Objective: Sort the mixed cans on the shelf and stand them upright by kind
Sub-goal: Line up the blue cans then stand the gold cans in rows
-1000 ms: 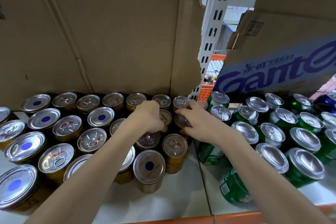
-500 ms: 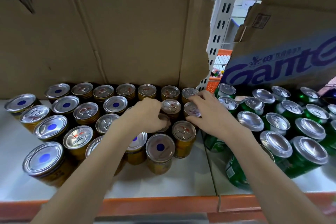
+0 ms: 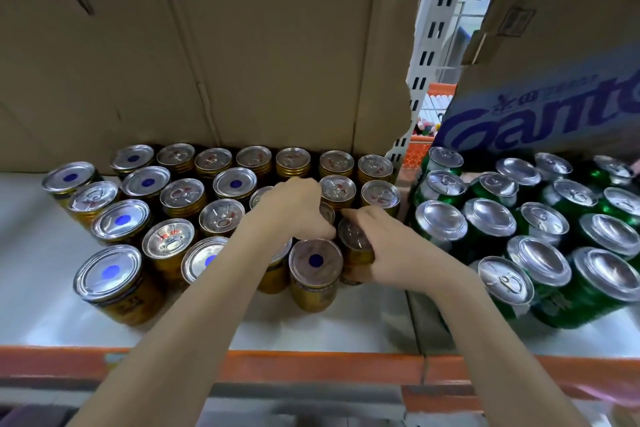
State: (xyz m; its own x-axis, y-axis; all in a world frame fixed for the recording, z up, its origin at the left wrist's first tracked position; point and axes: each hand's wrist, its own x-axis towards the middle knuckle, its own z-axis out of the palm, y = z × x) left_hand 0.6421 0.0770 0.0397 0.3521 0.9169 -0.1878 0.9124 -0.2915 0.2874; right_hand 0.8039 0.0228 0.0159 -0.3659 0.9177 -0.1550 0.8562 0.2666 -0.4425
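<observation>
Cans, head view: gold cans stand grouped at shelf left, green cans at right, apart. My right hand wraps one gold can at the group's right edge; left hand curls over a neighbour, grasp hidden, can't tell. Advice: keep it vertical, seat it flush w/ the row, don't nudge adjacents.

A single head-worn wide-angle view looks forward and steeply down onto a white shelf from close in front of its orange front rail. Both forearms reach in from the bottom edge toward the centre. Cardboard boxes fill the upper frame, and straight lines bow near the edges.
</observation>
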